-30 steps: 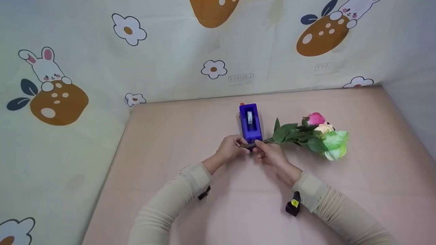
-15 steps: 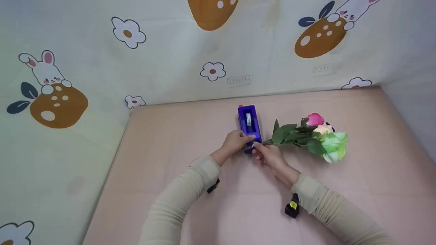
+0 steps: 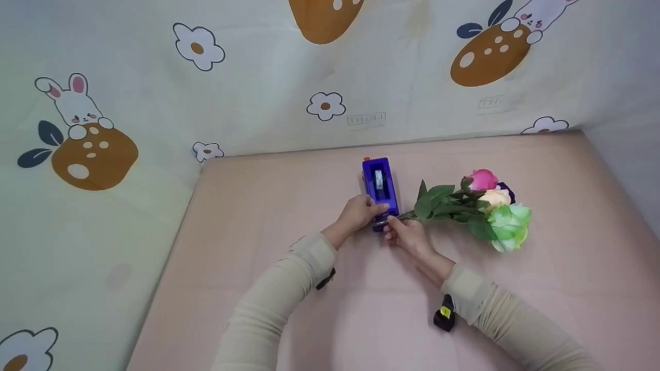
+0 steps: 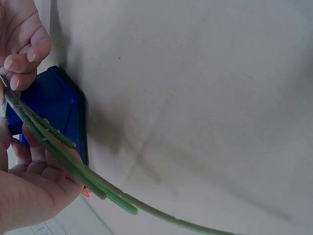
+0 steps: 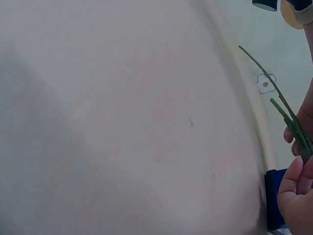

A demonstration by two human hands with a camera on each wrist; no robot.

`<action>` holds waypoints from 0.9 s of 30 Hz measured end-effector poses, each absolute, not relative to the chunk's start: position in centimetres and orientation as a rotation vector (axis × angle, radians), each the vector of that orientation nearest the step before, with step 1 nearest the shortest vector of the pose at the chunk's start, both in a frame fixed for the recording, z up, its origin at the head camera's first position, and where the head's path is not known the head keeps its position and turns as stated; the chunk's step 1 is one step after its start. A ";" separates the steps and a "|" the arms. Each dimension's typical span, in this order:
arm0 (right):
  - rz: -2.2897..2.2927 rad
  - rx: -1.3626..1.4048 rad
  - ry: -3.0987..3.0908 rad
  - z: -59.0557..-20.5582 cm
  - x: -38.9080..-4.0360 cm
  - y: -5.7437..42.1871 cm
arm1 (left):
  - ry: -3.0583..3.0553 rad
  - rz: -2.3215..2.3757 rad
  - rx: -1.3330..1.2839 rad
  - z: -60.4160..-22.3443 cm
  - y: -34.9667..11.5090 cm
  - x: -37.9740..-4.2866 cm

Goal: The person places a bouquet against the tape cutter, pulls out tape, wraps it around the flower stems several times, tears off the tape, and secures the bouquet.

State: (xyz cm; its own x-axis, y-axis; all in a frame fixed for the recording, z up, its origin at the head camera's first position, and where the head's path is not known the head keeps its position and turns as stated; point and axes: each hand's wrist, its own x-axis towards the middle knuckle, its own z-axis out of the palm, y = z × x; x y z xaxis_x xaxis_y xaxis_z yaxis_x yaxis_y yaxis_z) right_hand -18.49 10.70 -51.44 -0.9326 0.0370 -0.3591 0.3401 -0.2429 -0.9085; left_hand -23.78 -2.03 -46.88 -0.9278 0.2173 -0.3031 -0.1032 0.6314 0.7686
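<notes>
A blue tape dispenser [image 3: 380, 186] with a roll in its well stands in front of my hands. My left hand [image 3: 357, 212] holds its near part, thumb on top and fingers curled along its left side. My right hand [image 3: 411, 238] pinches the bundled stems of the artificial flowers [image 3: 508, 225] by the dispenser's near end. Pink, cream, green and dark blooms point right, behind green leaves [image 3: 438, 202]. In the left wrist view the green stems [image 4: 83, 171] cross in front of the dispenser and my left hand, one running longer than the others. The right wrist view shows the stem ends [image 5: 279, 95] fanning out.
A pinkish table [image 3: 258, 216] lies under everything. Behind it rises a wall covering [image 3: 258, 93] printed with rabbits and flowers, close beyond the dispenser. A black wrist camera [image 3: 444, 313] hangs under the right sleeve.
My left hand has left the stem ends and moved slightly right onto the dispenser, its thumb now on top. The blooms have turned a little, showing more of the dark one. The right hand has stayed.
</notes>
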 end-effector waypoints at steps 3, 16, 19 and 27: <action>-2.308 0.413 1.819 -51.6 -18.4 10.8 | 2.494 1.195 0.104 -46.9 -2.0 -23.8; -2.161 0.203 2.021 -54.2 -16.9 11.1 | 2.464 1.198 0.074 -46.9 -2.0 -23.8; -2.160 0.195 2.000 -54.1 -17.2 11.4 | 2.437 1.244 0.078 -46.9 -2.0 -23.9; -2.232 0.174 1.800 -53.4 -17.7 12.7 | 2.463 1.315 0.153 -48.3 -3.4 -22.6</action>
State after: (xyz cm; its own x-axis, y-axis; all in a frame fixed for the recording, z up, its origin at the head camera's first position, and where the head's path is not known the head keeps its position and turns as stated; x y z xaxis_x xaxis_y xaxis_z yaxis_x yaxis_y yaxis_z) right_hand -17.70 12.73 -53.39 -0.9568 -0.1319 -0.2592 0.2812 -0.1926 -0.9401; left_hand -22.56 -3.45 -48.25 -0.9351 0.2529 -0.2482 -0.0656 0.5647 0.8227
